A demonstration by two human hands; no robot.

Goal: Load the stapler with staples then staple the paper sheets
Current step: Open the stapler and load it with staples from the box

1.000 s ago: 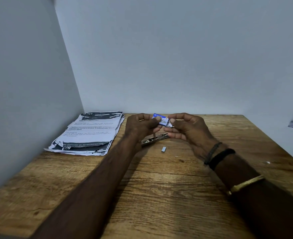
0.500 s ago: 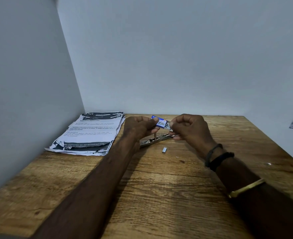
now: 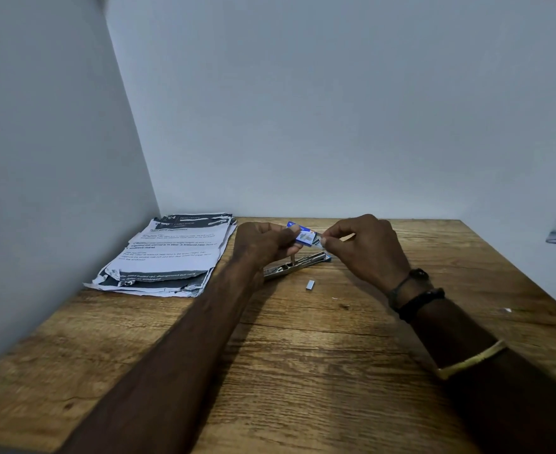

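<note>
Left hand (image 3: 263, 240) was pinching the little blue staple box (image 3: 304, 235) w/ thumb + fingers, and the right hand (image 3: 365, 247) was nipped onto the box's open end, both hands basically together above the table (image 3: 303, 371). Stapler (image 3: 294, 265) lay opened right under them, a loose staple strip (image 3: 310, 284) just in front of it. Paper sheets (image 3: 168, 253) sat well off to the left of the left hand.
</note>
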